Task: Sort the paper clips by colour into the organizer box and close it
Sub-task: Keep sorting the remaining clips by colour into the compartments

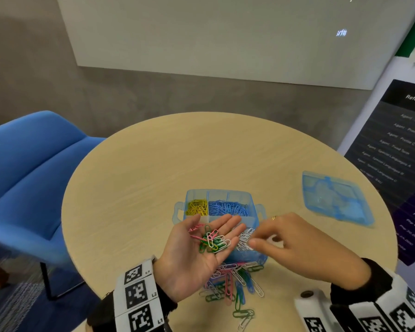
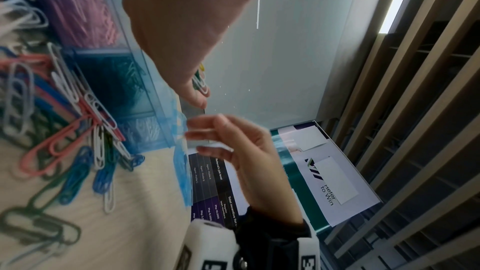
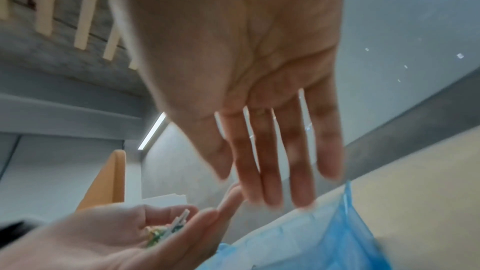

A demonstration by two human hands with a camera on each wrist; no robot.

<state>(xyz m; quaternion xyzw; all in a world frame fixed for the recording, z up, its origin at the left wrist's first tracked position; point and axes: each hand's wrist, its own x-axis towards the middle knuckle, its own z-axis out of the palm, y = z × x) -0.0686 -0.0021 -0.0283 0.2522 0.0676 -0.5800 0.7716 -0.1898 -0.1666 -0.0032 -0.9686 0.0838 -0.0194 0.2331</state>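
Two hands: I am working both over the organizer box (image 1: 222, 212), which is sitting lidless mid-table (image 1: 134, 178).
Left hand (image 1: 201, 248): I am keeping it palm-up, fingers straight and loosely spread, as a tray carrying a small mixed heap of paper clips (image 1: 212, 240) in pink, green and white, so picks stay close to the compartments.
Right hand (image 1: 295, 245): it is hovering just beside the white-clip compartment (image 1: 244, 239); the right wrist view is showing its fingers (image 3: 267, 161) straight and slightly apart, holding nothing I can make out, though blur is hiding the tips.
Sorted so far: yellow clips (image 1: 197, 207) and blue clips (image 1: 228, 207) are filling the far compartments; pink and green ones are showing through the near wall in the left wrist view.
Unsorted pile (image 1: 233, 283): it is lying on the table against the box's near side, within easy reach.
Lid (image 1: 334, 200): it is lying flat, well apart to the right, leaving the box open.
Progress: I am judging this mid-task, closing not yet due.
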